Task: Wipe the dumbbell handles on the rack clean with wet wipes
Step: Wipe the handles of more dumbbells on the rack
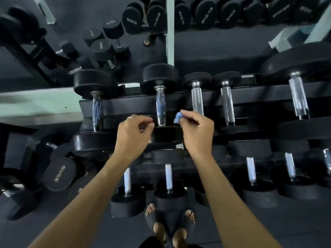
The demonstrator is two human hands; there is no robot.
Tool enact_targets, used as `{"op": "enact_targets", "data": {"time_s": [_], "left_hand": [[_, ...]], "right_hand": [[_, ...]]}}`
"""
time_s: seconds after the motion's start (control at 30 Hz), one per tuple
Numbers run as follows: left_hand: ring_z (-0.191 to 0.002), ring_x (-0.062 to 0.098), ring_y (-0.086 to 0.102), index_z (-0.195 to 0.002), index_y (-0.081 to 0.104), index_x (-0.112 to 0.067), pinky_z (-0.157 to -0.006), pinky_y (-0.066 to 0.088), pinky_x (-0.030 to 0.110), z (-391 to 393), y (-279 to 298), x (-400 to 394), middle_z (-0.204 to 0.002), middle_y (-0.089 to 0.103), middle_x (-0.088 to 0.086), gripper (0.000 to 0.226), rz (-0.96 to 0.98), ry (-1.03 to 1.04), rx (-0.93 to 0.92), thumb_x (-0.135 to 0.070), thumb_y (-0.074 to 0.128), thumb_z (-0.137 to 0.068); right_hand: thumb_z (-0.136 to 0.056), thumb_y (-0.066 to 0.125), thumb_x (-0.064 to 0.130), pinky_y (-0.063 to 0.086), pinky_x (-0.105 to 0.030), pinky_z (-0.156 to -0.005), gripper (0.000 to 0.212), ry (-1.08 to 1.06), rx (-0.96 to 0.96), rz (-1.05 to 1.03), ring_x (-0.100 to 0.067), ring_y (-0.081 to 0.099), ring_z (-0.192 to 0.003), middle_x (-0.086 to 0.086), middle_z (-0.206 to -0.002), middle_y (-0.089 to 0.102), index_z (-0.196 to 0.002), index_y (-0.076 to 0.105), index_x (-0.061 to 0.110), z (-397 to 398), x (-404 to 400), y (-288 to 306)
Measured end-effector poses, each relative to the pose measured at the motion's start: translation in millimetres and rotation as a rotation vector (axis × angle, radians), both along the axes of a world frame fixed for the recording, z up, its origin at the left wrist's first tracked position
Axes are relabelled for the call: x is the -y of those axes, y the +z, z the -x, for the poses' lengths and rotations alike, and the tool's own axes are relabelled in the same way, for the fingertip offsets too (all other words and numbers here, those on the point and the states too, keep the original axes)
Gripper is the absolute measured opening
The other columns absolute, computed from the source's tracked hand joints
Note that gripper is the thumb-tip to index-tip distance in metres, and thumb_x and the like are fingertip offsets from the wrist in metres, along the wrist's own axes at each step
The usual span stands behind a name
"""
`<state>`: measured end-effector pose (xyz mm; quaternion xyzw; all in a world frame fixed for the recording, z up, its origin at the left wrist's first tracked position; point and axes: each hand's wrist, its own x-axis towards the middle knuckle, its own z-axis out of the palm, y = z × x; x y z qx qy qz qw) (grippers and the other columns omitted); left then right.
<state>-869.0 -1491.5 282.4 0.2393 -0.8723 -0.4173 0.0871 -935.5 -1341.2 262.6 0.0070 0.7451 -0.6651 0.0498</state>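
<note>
A black dumbbell rack (136,106) holds a row of black dumbbells with chrome handles. My right hand (196,133) pinches a small crumpled blue wet wipe (178,117) just right of the lower end of a chrome dumbbell handle (160,106) in the upper row. On the other side of that handle, close to it, my left hand (133,135) hovers with its fingers curled and nothing visible in them. Neither hand touches the handle.
More chrome handles sit left (97,111) and right (197,99) on the same tier, and a lower tier (168,178) carries others. A 35KG dumbbell (59,173) lies low on the left. A mirror behind reflects more weights. My sandalled feet (170,224) stand on the dark floor.
</note>
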Motion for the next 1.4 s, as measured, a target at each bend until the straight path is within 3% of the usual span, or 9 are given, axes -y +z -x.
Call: {"op": "enact_targets", "data": {"time_s": [0.17, 0.27, 0.47, 0.7, 0.83, 0.93, 1.13, 1.27, 1.4], "left_hand": [[-0.101, 0.009, 0.058, -0.114, 0.068, -0.02, -0.088, 0.045, 0.019, -1.2, -28.8, -3.2, -0.111, 0.061, -0.004, 0.036, -0.002, -0.033, 0.106, -0.045, 0.064, -0.089], [-0.115, 0.014, 0.052, -0.122, 0.063, -0.02, -0.098, 0.043, 0.029, -0.5, -39.1, -11.2, -0.117, 0.057, -0.003, 0.052, -0.024, -0.005, 0.154, -0.057, 0.062, -0.085], [-0.111, 0.008, 0.047, -0.12, 0.057, -0.022, -0.088, 0.036, 0.021, 10.8, -45.0, -23.3, -0.116, 0.05, -0.007, 0.067, -0.119, 0.104, 0.179, -0.067, 0.068, -0.071], [-0.116, 0.012, 0.049, -0.122, 0.055, -0.021, -0.097, 0.039, 0.024, 19.8, -46.7, -37.1, -0.122, 0.046, -0.005, 0.075, -0.128, 0.296, 0.183, -0.065, 0.075, -0.065], [-0.135, 0.019, 0.038, -0.148, 0.031, -0.02, -0.103, 0.033, 0.026, 19.4, -42.8, -49.8, -0.147, 0.032, 0.003, 0.106, -0.128, 0.338, 0.265, -0.069, 0.072, -0.064], [-0.141, 0.022, 0.031, -0.154, 0.016, -0.019, -0.109, 0.032, 0.033, 22.6, -38.3, -52.2, -0.154, 0.027, 0.008, 0.123, -0.121, 0.343, 0.331, -0.07, 0.076, -0.06], [-0.137, 0.016, 0.035, -0.151, 0.025, -0.02, -0.105, 0.03, 0.025, 21.8, -43.9, -48.3, -0.149, 0.037, 0.004, 0.118, -0.127, 0.346, 0.308, -0.07, 0.076, -0.057], [-0.137, 0.014, 0.034, -0.151, 0.025, -0.022, -0.105, 0.029, 0.026, 20.9, -45.6, -47.4, -0.149, 0.037, 0.0, 0.116, -0.143, 0.343, 0.296, -0.069, 0.076, -0.058], [-0.136, 0.014, 0.037, -0.151, 0.026, -0.021, -0.106, 0.031, 0.027, 18.4, -44.1, -43.0, -0.148, 0.041, 0.0, 0.124, -0.168, 0.33, 0.291, -0.078, 0.067, -0.049]], "right_hand": [[-0.09, 0.069, 0.003, 0.059, -0.028, -0.084, 0.019, -0.045, 0.217, 0.126, -0.015, 0.073, -0.088, -0.001, -0.089, 0.077, -0.095, 0.076, 0.019, 20.2, 9.5, -1.6], [-0.091, 0.065, -0.003, 0.058, -0.023, -0.078, 0.023, -0.03, 0.238, 0.112, -0.014, 0.072, -0.085, -0.005, -0.092, 0.074, -0.092, 0.073, 0.018, 34.2, 16.4, -5.2], [-0.086, 0.071, 0.002, 0.06, -0.033, -0.083, 0.019, 0.024, 0.12, -0.085, -0.014, 0.073, -0.085, 0.002, -0.087, 0.074, -0.089, 0.072, 0.021, 82.1, 37.0, -21.3], [-0.086, 0.074, 0.01, 0.057, -0.032, -0.092, 0.018, 0.223, 0.082, -0.111, -0.008, 0.072, -0.093, 0.004, -0.097, 0.077, -0.104, 0.078, 0.013, 115.5, 54.8, -39.2], [-0.084, 0.076, 0.011, 0.057, -0.037, -0.093, 0.015, 0.285, 0.144, -0.041, -0.012, 0.073, -0.093, 0.003, -0.094, 0.077, -0.097, 0.078, 0.019, 121.9, 58.3, -48.0], [-0.082, 0.078, 0.013, 0.058, -0.039, -0.091, 0.012, 0.331, 0.176, -0.073, -0.012, 0.073, -0.088, 0.005, -0.087, 0.077, -0.086, 0.079, 0.025, 122.1, 53.2, -49.8], [-0.084, 0.076, 0.011, 0.051, -0.013, -0.083, 0.01, 0.489, -0.1, -0.361, -0.005, 0.067, -0.083, 0.004, -0.092, 0.075, -0.092, 0.08, 0.013, 91.3, 30.4, -41.4], [-0.084, 0.073, 0.003, 0.041, 0.001, -0.074, 0.013, 0.315, -0.171, -0.321, -0.007, 0.064, -0.08, -0.002, -0.092, 0.075, -0.091, 0.08, 0.01, 108.5, 54.8, -36.4], [-0.086, 0.071, 0.007, 0.043, -0.007, -0.076, 0.011, 0.385, -0.197, -0.38, -0.011, 0.065, -0.081, -0.002, -0.089, 0.075, -0.088, 0.08, 0.012, 100.1, 51.4, -32.7]]}}
